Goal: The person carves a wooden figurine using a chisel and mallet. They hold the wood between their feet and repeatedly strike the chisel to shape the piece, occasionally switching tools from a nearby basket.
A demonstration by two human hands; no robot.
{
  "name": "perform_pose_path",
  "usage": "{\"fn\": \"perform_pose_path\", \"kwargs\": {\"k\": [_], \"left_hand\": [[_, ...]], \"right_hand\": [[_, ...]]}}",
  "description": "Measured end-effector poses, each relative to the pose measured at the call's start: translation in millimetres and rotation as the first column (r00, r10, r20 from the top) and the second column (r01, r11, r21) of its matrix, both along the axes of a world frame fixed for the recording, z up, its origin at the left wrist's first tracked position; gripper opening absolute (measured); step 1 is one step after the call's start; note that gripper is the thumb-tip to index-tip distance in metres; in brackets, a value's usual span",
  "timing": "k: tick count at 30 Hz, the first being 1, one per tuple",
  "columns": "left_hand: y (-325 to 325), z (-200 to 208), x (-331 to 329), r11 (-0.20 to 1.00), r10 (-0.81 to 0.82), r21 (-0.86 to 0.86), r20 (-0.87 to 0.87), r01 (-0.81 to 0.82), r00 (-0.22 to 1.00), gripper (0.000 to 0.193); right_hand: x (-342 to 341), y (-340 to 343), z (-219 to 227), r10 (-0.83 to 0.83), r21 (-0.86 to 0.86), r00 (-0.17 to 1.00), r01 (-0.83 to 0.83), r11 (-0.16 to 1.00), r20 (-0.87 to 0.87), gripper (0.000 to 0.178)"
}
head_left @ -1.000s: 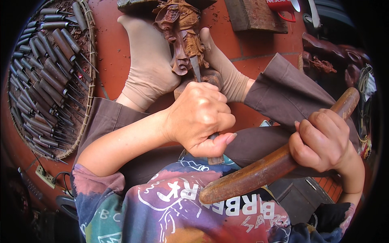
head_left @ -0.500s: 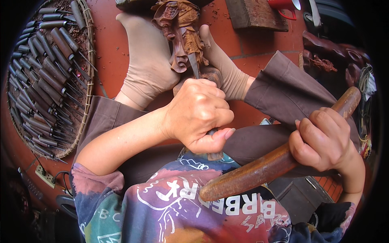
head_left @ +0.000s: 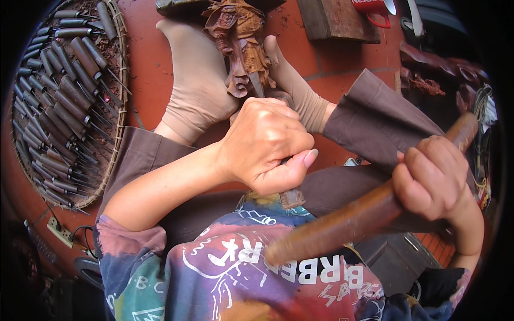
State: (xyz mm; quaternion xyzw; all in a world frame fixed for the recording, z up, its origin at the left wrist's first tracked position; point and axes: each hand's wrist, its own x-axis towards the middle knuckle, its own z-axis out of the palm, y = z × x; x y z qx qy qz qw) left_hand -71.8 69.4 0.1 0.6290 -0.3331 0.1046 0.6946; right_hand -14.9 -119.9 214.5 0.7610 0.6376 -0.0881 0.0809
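My left hand (head_left: 270,144) is closed round the wooden handle of a carving chisel (head_left: 292,198). The chisel's metal blade points away from me, its tip against a carved wooden figure (head_left: 247,48). In my right hand (head_left: 432,176) is a long rounded wooden mallet (head_left: 342,222), gripped toward its far right end. Its thick end slants down to the left, over my shirt, apart from the chisel's butt. The figure lies between my two socked feet (head_left: 195,80), which flank its lower part.
On the left a round woven basket (head_left: 122,115) holds many chisels. A wooden block (head_left: 340,24) rests on the red tiled floor (head_left: 147,69), with a red mug (head_left: 377,13) at its edge. Dark reddish carved wood (head_left: 439,61) lies at the right. A power strip (head_left: 60,231) sits lower left.
My left hand and the chisel have shifted slightly right, with the butt showing more. The mallet has moved slightly and is blurred. The figure has tilted or shifted a little.
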Motion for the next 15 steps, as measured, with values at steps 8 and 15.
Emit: {"fn": "perform_pose_path", "kwargs": {"k": [8, 15], "left_hand": [[2, 3, 2, 0.999, 0.001, -0.045, -0.038, -0.002, 0.999, 0.032], [3, 3, 4, 1.000, -0.002, -0.031, -0.024, 0.001, 1.000, 0.031]], "right_hand": [[17, -9, 12, 0.013, -0.021, 0.999, -0.012, 1.000, 0.041, 0.038], [15, -17, 8, 0.024, -0.008, 0.998, -0.023, 1.000, 0.056, 0.034]]}}
